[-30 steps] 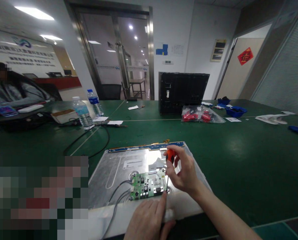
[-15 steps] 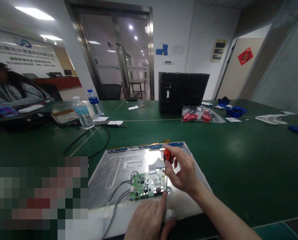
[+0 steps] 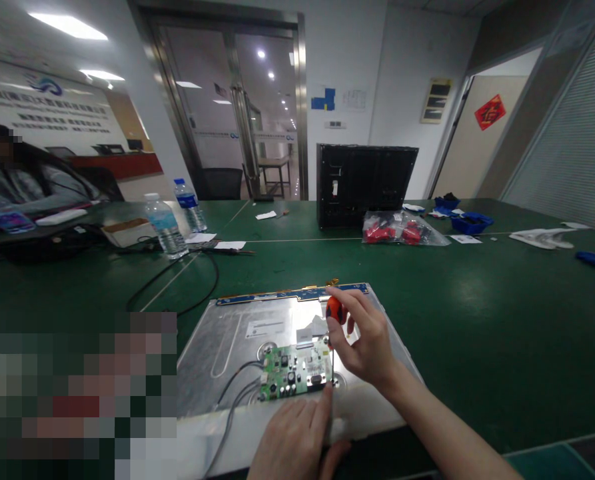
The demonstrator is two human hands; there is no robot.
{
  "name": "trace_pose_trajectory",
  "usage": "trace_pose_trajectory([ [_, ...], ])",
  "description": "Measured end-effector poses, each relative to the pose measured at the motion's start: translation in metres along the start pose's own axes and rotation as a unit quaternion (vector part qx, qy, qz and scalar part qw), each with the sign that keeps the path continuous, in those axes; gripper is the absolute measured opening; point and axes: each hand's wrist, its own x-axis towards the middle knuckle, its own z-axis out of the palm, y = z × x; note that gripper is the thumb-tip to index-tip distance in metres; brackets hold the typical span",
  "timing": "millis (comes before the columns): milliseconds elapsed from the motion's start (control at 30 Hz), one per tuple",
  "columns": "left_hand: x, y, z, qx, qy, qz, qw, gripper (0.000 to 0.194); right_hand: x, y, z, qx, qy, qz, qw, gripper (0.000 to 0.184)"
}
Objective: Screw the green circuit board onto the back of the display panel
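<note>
Head: rnd-handled screwdriver [image 3: 334, 311] upright; rect grn PCB [image 3: 297, 363].

The thin metal-shafted screwdriver with the rounded orange-and-black handle [image 3: 334, 309] stands closer to upright: its handle, a second ago tipped slightly toward 1 o'clock from the tip, now points almost to 12. The handle's black markings sit differently, and the gripping fingertips of the right hand [image 3: 367, 341] have shifted slightly toward 9 o'clock.

The panel [image 3: 227, 320] is shiny metal, the screwdriver handle [image 3: 334, 309] smooth plastic, the tabletop [image 3: 487, 333] faintly glossy.
</note>
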Motion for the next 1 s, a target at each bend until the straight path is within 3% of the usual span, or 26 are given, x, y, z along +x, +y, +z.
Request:
trace_pose_trajectory([
  [333, 0.0024, 0.0003, -0.0019, 0.008, -0.010, 0.004, 1.000, 0.041, -0.0006, 0.0021, -0.0002, -0.020, 0.004, -0.002, 1.000, 0.029],
  [567, 0.0040, 0.0008, -0.0024, 0.015, 0.004, 0.007, 1.000, 0.044, -0.0022, 0.0019, 0.0012, -0.006, -0.001, -0.002, 1.000, 0.040],
  [733, 0.0004, -0.0004, -0.0007, 0.008, -0.006, 0.007, 1.000, 0.042, -0.0023, 0.0017, 0.0008, 0.007, 0.010, -0.011, 1.000, 0.026],
  [1000, -0.0006, -0.0016, -0.0001, 0.006, -0.012, 0.010, 1.000, 0.039, -0.0003, 0.0032, 0.0028, -0.024, 0.011, -0.008, 1.000, 0.029],
])
